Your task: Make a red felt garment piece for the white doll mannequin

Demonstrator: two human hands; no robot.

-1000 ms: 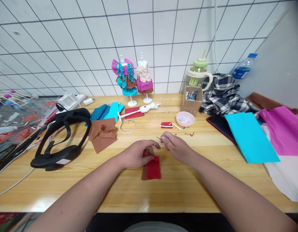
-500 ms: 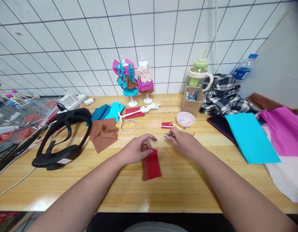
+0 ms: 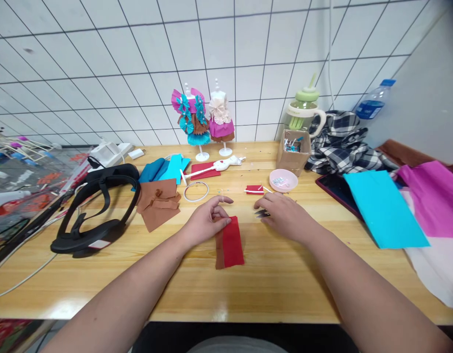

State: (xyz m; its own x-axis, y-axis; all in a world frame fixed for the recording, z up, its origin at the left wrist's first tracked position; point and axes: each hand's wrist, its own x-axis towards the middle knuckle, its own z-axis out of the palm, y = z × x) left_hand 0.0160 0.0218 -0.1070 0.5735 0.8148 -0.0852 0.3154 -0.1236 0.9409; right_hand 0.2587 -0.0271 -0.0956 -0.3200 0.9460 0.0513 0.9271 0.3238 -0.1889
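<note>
Red cloth (image 3: 233, 244): long axis near-far
Left hand (image 3: 204, 223): nearer, pinching cloth's far end
Right hand (image 3: 287, 215): holding pointed tool (image 3: 262, 214), right of cloth

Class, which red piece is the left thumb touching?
The front red piece, with brown material along its left side. Others lie farther back: a red sheet under the lying white mannequin, a small red scrap near the pink bowl.

The one view, worn on the head, looks from above the near edge of the table (image 3: 285, 289), facing forward and down. It sits close, with the left hand (image 3: 203, 223) and right hand (image 3: 287, 218) mid-frame over the table, and takes in its full depth plus the wall (image 3: 248, 44) behind it.
</note>
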